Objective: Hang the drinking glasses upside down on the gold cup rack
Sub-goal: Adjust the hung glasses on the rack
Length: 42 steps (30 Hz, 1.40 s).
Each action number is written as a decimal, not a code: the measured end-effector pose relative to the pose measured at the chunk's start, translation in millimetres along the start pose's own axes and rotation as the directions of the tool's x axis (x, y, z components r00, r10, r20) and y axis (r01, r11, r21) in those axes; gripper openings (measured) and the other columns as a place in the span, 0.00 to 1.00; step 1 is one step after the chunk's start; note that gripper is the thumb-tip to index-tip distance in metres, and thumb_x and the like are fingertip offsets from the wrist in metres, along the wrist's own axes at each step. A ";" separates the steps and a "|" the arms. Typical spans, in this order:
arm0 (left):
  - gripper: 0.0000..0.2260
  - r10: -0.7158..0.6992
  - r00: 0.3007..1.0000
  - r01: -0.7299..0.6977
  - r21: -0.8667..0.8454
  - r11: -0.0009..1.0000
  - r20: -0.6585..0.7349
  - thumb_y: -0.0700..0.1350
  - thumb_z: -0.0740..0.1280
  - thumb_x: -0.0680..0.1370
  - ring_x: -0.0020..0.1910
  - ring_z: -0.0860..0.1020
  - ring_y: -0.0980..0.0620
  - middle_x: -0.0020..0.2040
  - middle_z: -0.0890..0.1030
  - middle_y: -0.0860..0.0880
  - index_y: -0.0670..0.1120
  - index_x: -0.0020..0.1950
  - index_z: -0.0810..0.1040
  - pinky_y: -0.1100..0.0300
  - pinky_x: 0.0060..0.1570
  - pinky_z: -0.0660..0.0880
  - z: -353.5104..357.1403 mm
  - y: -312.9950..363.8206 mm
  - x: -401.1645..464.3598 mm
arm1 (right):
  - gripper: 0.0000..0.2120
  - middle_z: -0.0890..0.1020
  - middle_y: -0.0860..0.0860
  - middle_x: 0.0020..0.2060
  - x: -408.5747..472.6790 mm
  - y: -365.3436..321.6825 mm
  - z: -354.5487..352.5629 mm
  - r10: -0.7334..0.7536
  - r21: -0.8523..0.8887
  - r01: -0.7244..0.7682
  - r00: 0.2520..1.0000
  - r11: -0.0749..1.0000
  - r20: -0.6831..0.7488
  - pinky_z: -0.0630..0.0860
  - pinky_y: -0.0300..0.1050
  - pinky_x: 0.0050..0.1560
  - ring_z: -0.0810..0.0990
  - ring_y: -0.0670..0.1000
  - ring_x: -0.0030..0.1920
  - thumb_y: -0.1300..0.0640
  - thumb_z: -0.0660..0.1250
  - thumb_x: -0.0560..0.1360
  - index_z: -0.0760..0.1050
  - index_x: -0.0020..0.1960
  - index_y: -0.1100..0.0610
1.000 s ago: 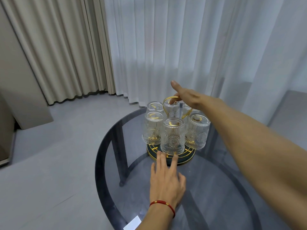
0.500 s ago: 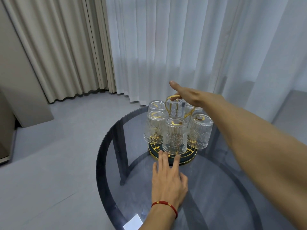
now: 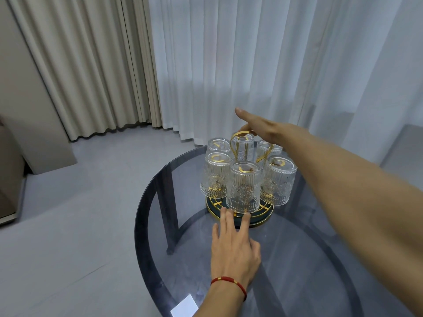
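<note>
While six drinking glasses (image 3: 243,186) hang mouth-down on the gold cup rack (image 3: 240,210), their long axes stand upright, bases uppermost, ringed round the rack's looped handle (image 3: 242,143); the rack sits on the round glass bench (image 3: 297,248), toward its far side; the left hand (image 3: 233,250) lies flat and released on the bench just in front, its fingertips (image 3: 223,213) touching the rack's base below the nearest glass; the right hand (image 3: 263,129) reaches over the handle from the right, thumb extended, fingers hidden behind it, so whether it grips I cannot tell.
</note>
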<state>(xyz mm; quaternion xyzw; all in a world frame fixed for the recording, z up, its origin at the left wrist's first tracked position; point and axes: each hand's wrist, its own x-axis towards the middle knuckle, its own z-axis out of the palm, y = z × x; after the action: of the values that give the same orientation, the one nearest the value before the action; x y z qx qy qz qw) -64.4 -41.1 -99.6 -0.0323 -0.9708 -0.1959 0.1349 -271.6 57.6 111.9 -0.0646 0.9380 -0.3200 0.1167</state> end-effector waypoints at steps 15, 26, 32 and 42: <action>0.26 -0.004 1.000 0.004 0.000 1.000 0.019 0.50 0.55 0.79 0.80 0.48 0.42 0.79 0.56 0.42 0.53 0.78 0.58 0.43 0.76 0.57 0.3 0.1 0.8 | 0.51 0.72 0.52 0.73 -3.0 5.3 -0.4 -0.044 -0.014 0.044 0.999 0.999 -0.005 0.55 0.67 0.73 0.67 0.58 0.74 0.13 0.42 0.61 0.84 0.58 0.46; 0.26 -0.003 1.000 0.002 0.017 1.000 0.013 0.51 0.54 0.79 0.80 0.50 0.42 0.79 0.55 0.42 0.54 0.78 0.58 0.44 0.76 0.58 0.6 -0.1 1.3 | 0.52 0.68 0.55 0.78 -4.2 3.8 2.6 -0.070 -0.053 0.069 0.997 0.996 -0.025 0.55 0.68 0.72 0.65 0.60 0.77 0.14 0.41 0.62 0.83 0.61 0.47; 0.26 -0.009 1.000 0.009 0.005 1.000 0.010 0.51 0.55 0.79 0.80 0.50 0.42 0.79 0.55 0.42 0.54 0.78 0.59 0.44 0.76 0.57 1.9 -0.6 1.4 | 0.51 0.67 0.56 0.78 -8.6 4.2 4.5 -0.110 -0.046 0.108 0.993 0.993 -0.032 0.55 0.68 0.73 0.64 0.62 0.77 0.16 0.42 0.65 0.82 0.64 0.49; 0.26 -0.005 1.000 0.005 0.011 1.000 0.005 0.51 0.55 0.79 0.80 0.48 0.42 0.79 0.55 0.41 0.54 0.78 0.59 0.44 0.77 0.56 2.0 0.3 1.0 | 0.39 0.80 0.53 0.67 -21.3 -4.4 3.2 -0.336 -0.022 0.336 0.932 0.942 -0.135 0.67 0.57 0.73 0.77 0.54 0.67 0.29 0.47 0.78 0.82 0.64 0.55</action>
<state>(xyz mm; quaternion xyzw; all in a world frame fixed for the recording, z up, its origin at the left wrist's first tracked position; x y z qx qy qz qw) -65.8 -40.0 -101.0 -0.0296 -0.9722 -0.1908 0.1321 -250.0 56.4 116.0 -0.2016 0.9187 -0.3396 -0.0041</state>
